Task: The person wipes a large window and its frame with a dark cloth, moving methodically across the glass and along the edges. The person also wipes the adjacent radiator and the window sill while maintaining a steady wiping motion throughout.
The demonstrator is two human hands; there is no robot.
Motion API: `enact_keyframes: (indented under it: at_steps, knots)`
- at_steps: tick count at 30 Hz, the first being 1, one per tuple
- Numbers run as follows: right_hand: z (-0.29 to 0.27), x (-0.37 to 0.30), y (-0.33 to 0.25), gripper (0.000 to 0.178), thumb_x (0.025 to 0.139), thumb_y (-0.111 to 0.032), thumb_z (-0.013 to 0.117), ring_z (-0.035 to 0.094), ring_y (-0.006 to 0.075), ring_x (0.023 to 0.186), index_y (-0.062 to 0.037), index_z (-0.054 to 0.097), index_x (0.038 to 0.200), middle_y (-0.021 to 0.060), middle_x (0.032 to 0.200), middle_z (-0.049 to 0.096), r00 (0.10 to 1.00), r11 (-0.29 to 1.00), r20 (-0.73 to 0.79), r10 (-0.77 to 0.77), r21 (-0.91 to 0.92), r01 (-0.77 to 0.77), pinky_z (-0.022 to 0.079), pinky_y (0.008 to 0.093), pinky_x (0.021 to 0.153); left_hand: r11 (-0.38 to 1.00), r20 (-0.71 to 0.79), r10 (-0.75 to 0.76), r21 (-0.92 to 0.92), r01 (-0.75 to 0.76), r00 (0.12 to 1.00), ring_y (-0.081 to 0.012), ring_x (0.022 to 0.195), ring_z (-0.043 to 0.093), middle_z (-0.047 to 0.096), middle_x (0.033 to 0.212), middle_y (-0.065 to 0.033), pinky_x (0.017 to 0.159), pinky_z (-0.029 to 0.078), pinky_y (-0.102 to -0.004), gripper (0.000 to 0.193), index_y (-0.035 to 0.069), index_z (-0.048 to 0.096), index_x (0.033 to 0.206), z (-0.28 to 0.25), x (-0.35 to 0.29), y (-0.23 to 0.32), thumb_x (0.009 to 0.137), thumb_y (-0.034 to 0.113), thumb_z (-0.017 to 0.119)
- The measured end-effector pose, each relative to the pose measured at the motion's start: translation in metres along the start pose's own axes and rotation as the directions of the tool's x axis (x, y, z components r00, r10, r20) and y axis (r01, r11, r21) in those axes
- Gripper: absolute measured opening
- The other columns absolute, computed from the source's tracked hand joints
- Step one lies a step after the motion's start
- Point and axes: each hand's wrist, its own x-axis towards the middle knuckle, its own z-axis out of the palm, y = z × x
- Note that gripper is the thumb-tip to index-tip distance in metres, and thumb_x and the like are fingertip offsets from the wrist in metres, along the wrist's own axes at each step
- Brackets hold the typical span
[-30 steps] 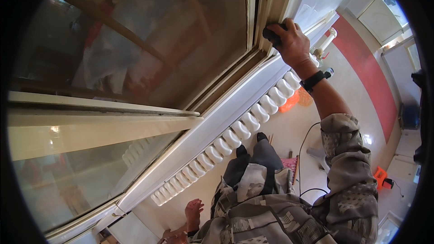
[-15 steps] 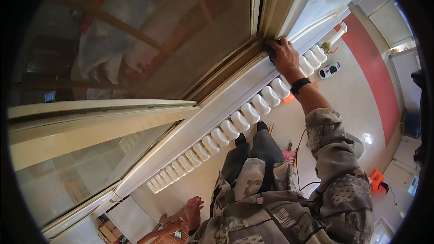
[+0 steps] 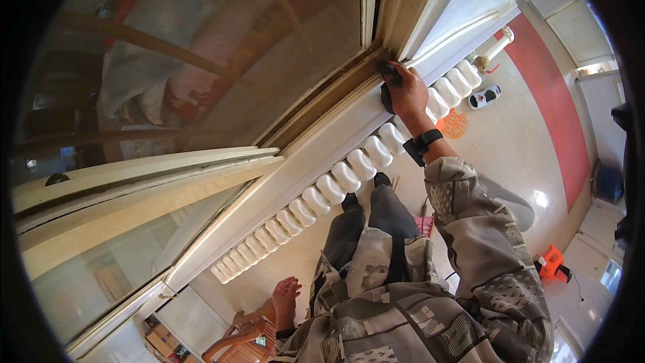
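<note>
My right hand (image 3: 408,99) is closed around a dark, cloth-like wad (image 3: 386,89), whose exact kind I cannot make out. It sits at the far corner of the window track (image 3: 322,119), beside the upright wooden frame (image 3: 408,17). A black band circles that wrist. Below the track runs a white sill (image 3: 329,138). Down by my left side hangs my left hand (image 3: 285,300), its fingers loosely bent and apart, with nothing seen in it. The sliding window pane (image 3: 222,40) fills the upper left.
A white ribbed radiator (image 3: 317,200) runs beneath the sill, with a pipe (image 3: 496,52) at its far end. On the floor lie a toy car (image 3: 484,97) and an orange lattice-like piece (image 3: 453,123). A wooden chair (image 3: 232,345) stands lower left; an orange object (image 3: 553,263) is at right.
My right hand has shifted slightly left in view and turned, showing more of the dark wad. The fingers of my left hand have bent a little more. The whole view has moved slightly.
</note>
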Motion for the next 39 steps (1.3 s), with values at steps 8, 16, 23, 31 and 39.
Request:
enact_keyframes:
  at_steps: [8, 16, 23, 31, 39]
  knots:
    - [-0.003, -0.022, -0.021, 0.037, 0.101, -0.031, 0.076, 0.075, 0.0407, 0.105, -0.0277, 0.079, 0.138, 0.0130, 0.111, 0.075, 0.987, 0.991, 0.091, -0.130, 0.056, 0.126, 0.060, 0.0509, 0.089, 0.995, 0.010, 0.028, 0.097, -0.029, 1.000, -0.0190, 0.100, 0.079, 0.080, 0.117, -0.0072, 0.084, 0.062, -0.0321, 0.029, 0.003, 0.072, 0.131, -0.010, 0.016, 0.005, 0.107, 0.019, 0.077]
    - [0.041, -0.115, -0.080, 0.037, 0.098, -0.025, 0.078, 0.075, 0.0413, 0.098, -0.0270, 0.078, 0.135, 0.0134, 0.104, 0.072, 0.946, 0.952, 0.219, -0.238, 0.248, 0.182, 0.061, 0.0513, 0.085, 0.970, 0.042, 0.127, 0.205, -0.133, 0.991, -0.0191, 0.100, 0.080, 0.081, 0.115, -0.0096, 0.081, 0.063, -0.0318, 0.031, 0.001, 0.074, 0.129, -0.004, 0.024, 0.033, 0.106, 0.022, 0.077]
    - [0.075, -0.186, -0.127, 0.030, 0.101, -0.023, 0.078, 0.078, 0.0335, 0.089, -0.0083, 0.078, 0.127, 0.0142, 0.104, 0.081, 0.746, 0.602, 0.616, -0.253, 0.704, -0.377, 0.062, 0.0433, 0.084, 0.890, 0.150, 0.353, 0.250, -0.381, 0.924, -0.0139, 0.091, 0.074, 0.080, 0.115, -0.0084, 0.083, 0.061, -0.0287, 0.038, -0.001, 0.073, 0.137, 0.051, 0.033, 0.121, 0.106, 0.020, 0.077]
    - [0.023, -0.213, -0.134, 0.044, 0.113, -0.046, 0.068, 0.077, 0.0211, 0.091, -0.0046, 0.076, 0.125, 0.0051, 0.105, 0.079, 0.408, -0.233, 0.858, -0.312, 0.347, -0.908, 0.063, 0.0347, 0.091, 0.850, 0.422, 0.399, -0.503, -0.156, 0.814, -0.0287, 0.122, 0.074, 0.068, 0.146, -0.0122, 0.102, 0.067, -0.0536, 0.046, 0.006, 0.057, 0.153, 0.166, 0.035, 0.233, 0.109, 0.007, 0.068]
    - [-0.019, -0.195, -0.095, 0.033, 0.110, -0.041, 0.076, 0.065, 0.0068, 0.091, -0.0077, 0.078, 0.112, -0.0036, 0.098, 0.073, 0.478, 0.123, 0.851, -0.217, 0.510, -0.851, 0.053, 0.0268, 0.085, 0.817, 0.157, 0.536, -0.344, -0.463, 0.830, -0.0249, 0.118, 0.075, 0.076, 0.133, -0.0124, 0.099, 0.064, -0.0375, 0.054, 0.003, 0.071, 0.139, 0.206, 0.048, 0.252, 0.090, -0.020, 0.066]
